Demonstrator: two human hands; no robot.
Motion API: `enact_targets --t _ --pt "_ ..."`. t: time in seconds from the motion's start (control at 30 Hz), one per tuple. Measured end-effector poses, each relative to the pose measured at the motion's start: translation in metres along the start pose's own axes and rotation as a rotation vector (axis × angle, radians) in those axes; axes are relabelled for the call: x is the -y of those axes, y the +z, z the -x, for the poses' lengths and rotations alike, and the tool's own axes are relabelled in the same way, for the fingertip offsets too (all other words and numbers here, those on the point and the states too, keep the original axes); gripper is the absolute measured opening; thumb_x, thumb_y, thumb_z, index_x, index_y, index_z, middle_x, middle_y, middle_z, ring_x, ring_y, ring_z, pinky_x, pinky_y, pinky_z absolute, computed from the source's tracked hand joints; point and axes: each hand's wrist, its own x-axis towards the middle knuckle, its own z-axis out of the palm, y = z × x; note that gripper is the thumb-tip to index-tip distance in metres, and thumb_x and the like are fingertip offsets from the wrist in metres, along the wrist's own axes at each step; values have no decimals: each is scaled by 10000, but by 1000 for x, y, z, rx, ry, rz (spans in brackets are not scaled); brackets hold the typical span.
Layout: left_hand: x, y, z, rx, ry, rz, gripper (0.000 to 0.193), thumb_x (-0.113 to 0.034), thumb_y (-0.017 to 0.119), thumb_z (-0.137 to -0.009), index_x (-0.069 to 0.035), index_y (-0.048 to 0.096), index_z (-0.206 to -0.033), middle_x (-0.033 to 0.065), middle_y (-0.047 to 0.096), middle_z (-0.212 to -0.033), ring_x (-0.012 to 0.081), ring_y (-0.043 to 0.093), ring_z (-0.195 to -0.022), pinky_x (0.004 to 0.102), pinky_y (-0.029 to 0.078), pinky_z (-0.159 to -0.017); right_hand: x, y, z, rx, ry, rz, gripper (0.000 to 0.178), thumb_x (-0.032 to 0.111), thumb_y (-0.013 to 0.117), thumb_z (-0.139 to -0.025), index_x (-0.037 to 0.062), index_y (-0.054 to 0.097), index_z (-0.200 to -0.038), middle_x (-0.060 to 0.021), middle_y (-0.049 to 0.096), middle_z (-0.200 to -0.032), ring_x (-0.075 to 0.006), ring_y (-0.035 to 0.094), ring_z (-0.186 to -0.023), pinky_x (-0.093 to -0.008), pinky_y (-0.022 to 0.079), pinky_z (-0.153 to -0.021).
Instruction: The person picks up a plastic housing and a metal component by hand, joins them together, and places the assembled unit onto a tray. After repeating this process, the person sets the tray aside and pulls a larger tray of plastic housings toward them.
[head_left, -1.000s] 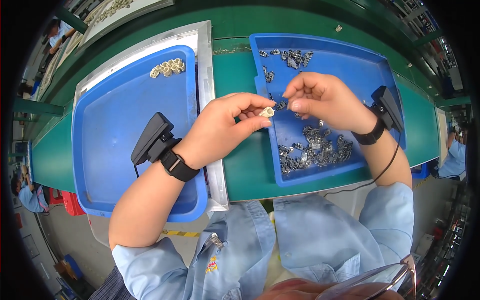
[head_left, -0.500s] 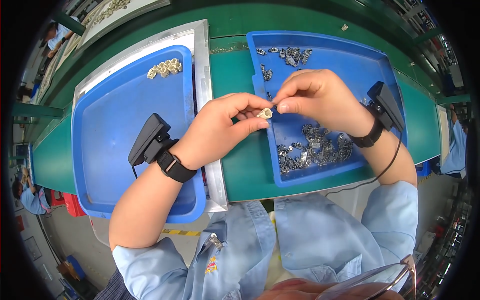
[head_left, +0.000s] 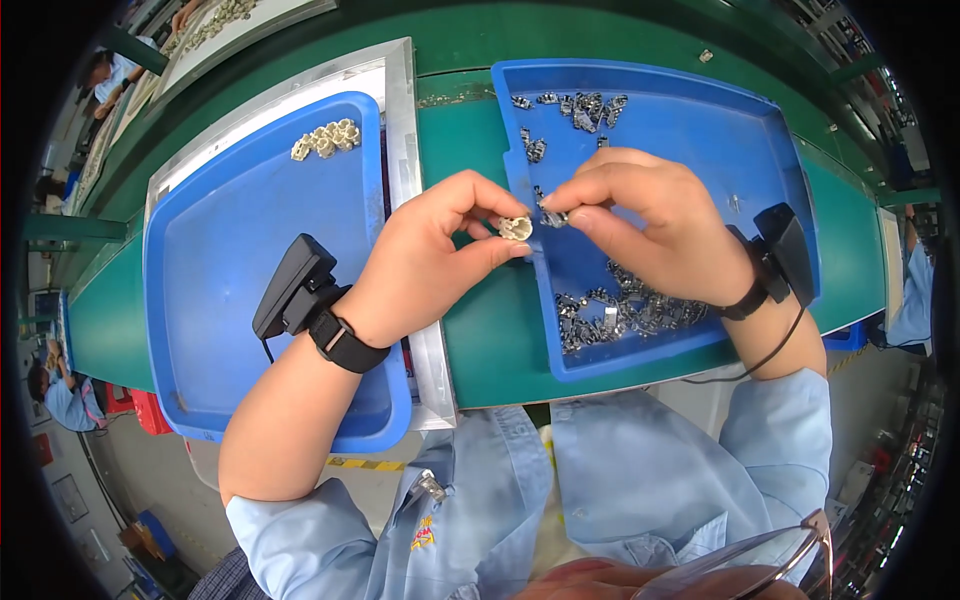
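Trays (head_left: 250,260), metal parts (head_left: 612,318) around hands (head_left: 425,258)

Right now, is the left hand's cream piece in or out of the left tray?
Out: the left hand pinches the cream piece, well right of the left tray.

Left hand (head_left: 425,245), right hand (head_left: 670,225) near each other, fingers (head_left: 488,193) of both pinched, forearms (head_left: 285,420) slanting inward.

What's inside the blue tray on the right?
Small metal parts lie in the blue tray, scattered toward its far-left corner and piled along its near side. Whatever the right hand covers cannot be seen.
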Motion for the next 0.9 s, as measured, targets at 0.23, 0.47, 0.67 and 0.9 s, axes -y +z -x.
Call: enact_targets --t 0.23,0.47,0.67,0.9 --pt "1 0 -1 -27 38 68 243 -11 728 -733 -61 546 -887 12 598 -924 87 545 -812 215 448 -703 4 7 4 -27 37 -54 176 -7 671 -745 40 658 -914 -79 648 -826 -210 626 -760 -287 487 -639" --pt "1 0 1 -45 102 -33 256 -12 739 -716 -72 535 -859 10 595 -914 106 547 -819 230 429 -691 7 13 5 -91 18 -6 162 5 687 -735 48 658 -888 -75 658 -820 -219 627 -737 -295 492 -619" --pt "0 1 1 -48 122 -49 258 -18 746 -708 -75 538 -849 12 592 -904 111 547 -816 234 427 -687 9 14 5 -106 25 -10 142 10 690 -735 50 654 -866 -73 660 -803 -225 630 -724 -296 493 -608" --pt "-2 2 1 -58 120 -59 259 -14 747 -705 -73 538 -845 15 593 -897 117 552 -814 238 433 -682 7 17 6 -109 -11 45 138 -2 679 -736 41 647 -863 -76 663 -805 -226 631 -706 -297 490 -596"
